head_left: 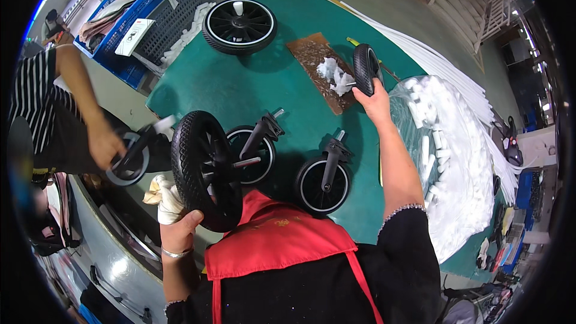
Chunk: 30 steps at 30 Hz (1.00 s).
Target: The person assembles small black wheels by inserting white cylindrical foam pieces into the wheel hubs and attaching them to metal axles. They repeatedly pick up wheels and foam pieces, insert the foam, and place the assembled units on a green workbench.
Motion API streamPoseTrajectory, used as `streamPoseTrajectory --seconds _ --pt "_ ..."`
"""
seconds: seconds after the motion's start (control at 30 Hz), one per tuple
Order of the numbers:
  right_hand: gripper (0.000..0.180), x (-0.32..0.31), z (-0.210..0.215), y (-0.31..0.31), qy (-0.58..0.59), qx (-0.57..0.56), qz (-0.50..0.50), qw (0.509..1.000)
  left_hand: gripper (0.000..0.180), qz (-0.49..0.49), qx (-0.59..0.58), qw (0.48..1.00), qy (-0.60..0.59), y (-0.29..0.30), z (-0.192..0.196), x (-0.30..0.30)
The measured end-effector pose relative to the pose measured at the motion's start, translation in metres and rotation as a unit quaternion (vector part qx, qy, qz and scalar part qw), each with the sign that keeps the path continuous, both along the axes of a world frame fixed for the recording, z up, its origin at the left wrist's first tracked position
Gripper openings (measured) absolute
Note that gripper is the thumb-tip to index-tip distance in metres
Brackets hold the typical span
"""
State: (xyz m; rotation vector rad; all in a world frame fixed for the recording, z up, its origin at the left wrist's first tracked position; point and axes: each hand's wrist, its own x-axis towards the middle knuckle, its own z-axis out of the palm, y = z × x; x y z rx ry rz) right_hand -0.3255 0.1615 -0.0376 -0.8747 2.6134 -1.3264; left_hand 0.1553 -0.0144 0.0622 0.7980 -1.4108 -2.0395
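My left hand (pixel 180 231) grips the lower rim of a large black spoked wheel (pixel 191 162), which stands upright at the table's near left. A pale cloth (pixel 163 198) is bunched at the same hand, and a metal rod sticks out from the wheel's hub. My right hand (pixel 374 103) is closed on a smaller black wheel (pixel 363 67). A short pin at that wheel points toward a white greasy lump (pixel 335 76) on a brown board (pixel 319 67); whether it touches is hard to tell. Between my arms stand a caster wheel with fork (pixel 324 183) and another caster wheel (pixel 255 150).
Another spoked wheel (pixel 240 24) lies on the green table (pixel 210 87). A clear bag of white tubes (pixel 456 162) fills the right side, beside long white strips (pixel 432 57). Blue crates (pixel 129 63) stand far left. A co-worker's hand (pixel 107 144) holds a dark wheel part.
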Motion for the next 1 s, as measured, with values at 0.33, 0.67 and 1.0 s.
streamPoseTrajectory --seconds 0.33,0.67,1.0 --pt "0.043 -0.001 0.008 0.026 -0.033 -0.067 -0.035 0.997 0.062 -0.1 -0.051 0.992 0.061 -0.009 0.022 -0.139" --pt "0.023 0.056 0.071 0.143 -0.267 -0.402 -0.071 0.873 0.033 -0.069 -0.366 0.927 -0.031 0.008 -0.021 -0.303" --pt "0.03 0.09 0.06 0.215 -0.265 -0.442 -0.144 0.845 0.035 -0.004 -0.681 0.728 -0.083 0.043 -0.079 -0.381"
